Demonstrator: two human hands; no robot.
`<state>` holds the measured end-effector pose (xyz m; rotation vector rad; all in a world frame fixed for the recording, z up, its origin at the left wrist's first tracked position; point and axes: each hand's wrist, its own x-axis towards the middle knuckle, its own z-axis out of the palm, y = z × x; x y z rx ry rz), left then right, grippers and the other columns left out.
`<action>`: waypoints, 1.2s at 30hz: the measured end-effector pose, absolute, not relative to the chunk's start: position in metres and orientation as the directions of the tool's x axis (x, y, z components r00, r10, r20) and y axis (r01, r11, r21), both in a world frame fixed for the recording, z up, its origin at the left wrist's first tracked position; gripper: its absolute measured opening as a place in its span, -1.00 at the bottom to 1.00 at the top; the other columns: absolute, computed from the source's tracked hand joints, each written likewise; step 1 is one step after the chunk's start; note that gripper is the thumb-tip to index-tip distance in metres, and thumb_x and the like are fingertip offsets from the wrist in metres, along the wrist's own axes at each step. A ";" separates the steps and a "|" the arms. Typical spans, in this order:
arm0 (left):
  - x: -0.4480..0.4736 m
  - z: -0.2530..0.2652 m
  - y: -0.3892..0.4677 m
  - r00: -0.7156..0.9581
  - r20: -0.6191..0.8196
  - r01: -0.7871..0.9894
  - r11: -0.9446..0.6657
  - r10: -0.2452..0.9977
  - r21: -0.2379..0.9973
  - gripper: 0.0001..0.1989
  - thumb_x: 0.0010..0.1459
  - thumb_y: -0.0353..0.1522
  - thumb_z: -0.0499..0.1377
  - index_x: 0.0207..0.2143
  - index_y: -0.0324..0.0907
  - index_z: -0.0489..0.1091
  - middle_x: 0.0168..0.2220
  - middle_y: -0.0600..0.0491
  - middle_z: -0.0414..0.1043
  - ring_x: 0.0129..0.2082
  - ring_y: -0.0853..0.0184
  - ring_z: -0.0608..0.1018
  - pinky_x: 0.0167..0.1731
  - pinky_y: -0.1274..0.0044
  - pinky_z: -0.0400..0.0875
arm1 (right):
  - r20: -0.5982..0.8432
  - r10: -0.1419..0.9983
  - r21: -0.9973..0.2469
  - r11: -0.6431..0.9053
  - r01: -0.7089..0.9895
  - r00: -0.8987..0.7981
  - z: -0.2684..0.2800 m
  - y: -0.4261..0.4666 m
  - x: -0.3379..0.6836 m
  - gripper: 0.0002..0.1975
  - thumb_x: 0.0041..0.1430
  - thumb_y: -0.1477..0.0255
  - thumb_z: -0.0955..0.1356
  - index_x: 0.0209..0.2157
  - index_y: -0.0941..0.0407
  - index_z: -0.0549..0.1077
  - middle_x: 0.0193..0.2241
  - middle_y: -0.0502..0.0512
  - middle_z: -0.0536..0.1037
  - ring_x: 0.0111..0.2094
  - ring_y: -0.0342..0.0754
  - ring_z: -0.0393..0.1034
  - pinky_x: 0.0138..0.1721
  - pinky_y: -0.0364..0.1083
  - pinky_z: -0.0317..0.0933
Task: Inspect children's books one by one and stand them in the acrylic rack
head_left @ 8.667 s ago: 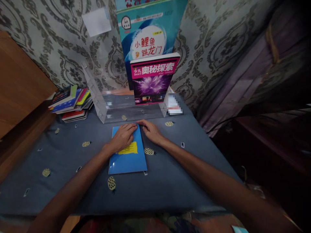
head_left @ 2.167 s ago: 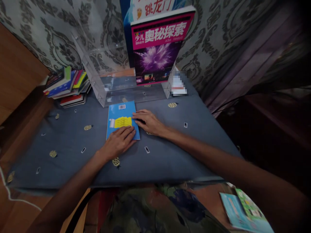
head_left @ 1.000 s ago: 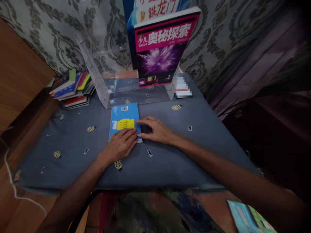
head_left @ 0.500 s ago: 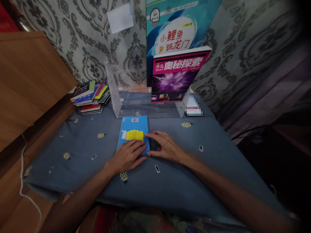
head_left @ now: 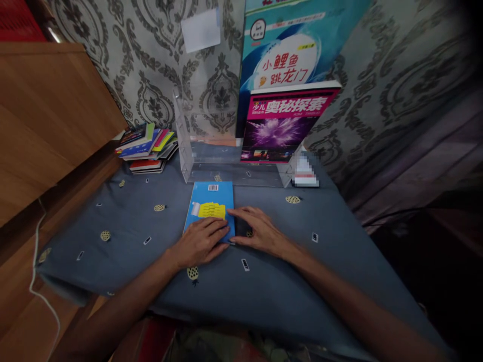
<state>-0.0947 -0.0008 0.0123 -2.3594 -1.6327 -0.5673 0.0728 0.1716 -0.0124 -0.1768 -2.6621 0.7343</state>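
Observation:
A blue book with a barcode and a yellow patch lies flat on the cloth-covered table. Across its lower part rests my left hand, palm down with the fingers stretched out. My right hand is at the book's right edge, thumb and fingers apart, the fingertips touching that edge. Beyond the book stands a clear acrylic rack. It holds a magenta and black book, with a taller teal book behind.
To the left of the rack is an untidy stack of books. A blurred-out white item sits at the right. Patterned wallpaper rises behind, and a wooden cabinet borders the left side. A white cable hangs beside the table.
My view has shifted slightly, so the rack and its books appear a little farther right. Both hands keep their places on and beside the blue book.

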 end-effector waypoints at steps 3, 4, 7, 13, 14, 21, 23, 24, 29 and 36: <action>-0.095 0.012 -0.001 0.306 0.431 0.932 -0.360 0.849 0.046 -0.65 0.38 -0.27 0.07 0.06 -0.34 0.39 0.01 -0.16 0.52 0.03 0.13 0.53 -0.02 0.28 0.54 | 0.325 0.208 -0.528 0.849 0.006 -0.923 -0.015 0.173 0.073 -0.32 0.12 0.14 0.48 0.23 0.05 0.33 0.06 0.26 0.52 0.06 0.18 0.41 0.07 0.22 0.31; -0.095 0.011 -0.001 0.304 0.430 0.932 -0.358 0.850 0.047 -0.65 0.38 -0.26 0.06 0.06 -0.33 0.39 0.01 -0.16 0.52 0.03 0.13 0.53 -0.02 0.27 0.54 | 0.325 0.206 -0.530 0.848 0.002 -0.923 -0.016 0.173 0.073 -0.31 0.12 0.13 0.48 0.23 0.06 0.33 0.05 0.26 0.52 0.05 0.18 0.41 0.06 0.21 0.31; -0.095 0.010 -0.001 0.298 0.424 0.935 -0.351 0.855 0.051 -0.64 0.40 -0.25 0.03 0.08 -0.30 0.38 0.02 -0.16 0.51 0.05 0.14 0.53 -0.01 0.25 0.54 | 0.318 0.204 -0.530 0.848 0.005 -0.926 -0.016 0.174 0.073 -0.31 0.12 0.13 0.47 0.24 0.05 0.33 0.05 0.26 0.52 0.04 0.17 0.41 0.05 0.21 0.32; -0.095 0.009 -0.001 0.300 0.426 0.933 -0.356 0.854 0.056 -0.65 0.40 -0.26 0.03 0.09 -0.28 0.37 0.02 -0.16 0.51 0.04 0.15 0.53 -0.01 0.26 0.53 | 0.312 0.207 -0.532 0.847 0.010 -0.927 -0.015 0.174 0.073 -0.31 0.12 0.13 0.47 0.24 0.01 0.33 0.06 0.25 0.52 0.05 0.19 0.41 0.05 0.24 0.31; -0.095 0.009 -0.001 0.299 0.426 0.933 -0.355 0.854 0.057 -0.65 0.39 -0.27 0.03 0.09 -0.28 0.37 0.02 -0.16 0.51 0.04 0.15 0.53 -0.01 0.26 0.53 | 0.310 0.208 -0.533 0.846 0.012 -0.928 -0.014 0.174 0.073 -0.31 0.12 0.13 0.47 0.24 0.01 0.33 0.05 0.25 0.52 0.04 0.19 0.41 0.05 0.24 0.31; -0.094 0.011 -0.001 0.293 0.427 0.934 -0.352 0.855 0.064 -0.66 0.38 -0.28 0.06 0.08 -0.30 0.38 0.01 -0.16 0.51 0.05 0.15 0.52 0.01 0.28 0.52 | 0.301 0.205 -0.544 0.839 0.009 -0.931 -0.010 0.173 0.073 -0.32 0.12 0.15 0.48 0.24 0.02 0.34 0.03 0.25 0.53 0.01 0.17 0.43 0.03 0.21 0.32; -0.094 0.011 -0.001 0.291 0.418 0.934 -0.350 0.861 0.070 -0.66 0.39 -0.28 0.05 0.09 -0.27 0.38 0.02 -0.15 0.51 0.07 0.16 0.51 0.03 0.28 0.51 | 0.300 0.209 -0.544 0.839 0.012 -0.931 -0.009 0.172 0.073 -0.32 0.12 0.16 0.48 0.24 0.01 0.34 0.03 0.24 0.53 0.01 0.17 0.43 0.04 0.20 0.32; -0.094 0.011 -0.001 0.289 0.415 0.935 -0.348 0.863 0.072 -0.66 0.39 -0.28 0.04 0.10 -0.26 0.38 0.02 -0.15 0.51 0.07 0.16 0.51 0.03 0.27 0.51 | 0.301 0.208 -0.543 0.840 0.012 -0.931 -0.009 0.172 0.073 -0.32 0.12 0.16 0.48 0.24 0.01 0.34 0.03 0.24 0.53 0.01 0.17 0.43 0.04 0.20 0.31; -0.094 0.012 -0.001 0.289 0.427 0.934 -0.351 0.857 0.072 -0.66 0.39 -0.27 0.04 0.09 -0.27 0.38 0.01 -0.15 0.51 0.06 0.15 0.52 0.00 0.27 0.53 | 0.316 0.199 -0.536 0.844 -0.001 -0.928 -0.011 0.173 0.072 -0.33 0.11 0.16 0.48 0.23 0.01 0.35 0.03 0.24 0.54 0.01 0.18 0.43 0.03 0.21 0.32; -0.093 0.012 0.000 0.288 0.443 0.934 -0.352 0.849 0.067 -0.67 0.39 -0.29 0.05 0.06 -0.32 0.39 -0.01 -0.16 0.52 0.03 0.15 0.54 -0.02 0.28 0.54 | 0.321 0.195 -0.529 0.848 -0.005 -0.927 -0.014 0.174 0.073 -0.34 0.12 0.14 0.48 0.22 0.02 0.36 0.04 0.24 0.54 0.05 0.18 0.42 0.07 0.22 0.31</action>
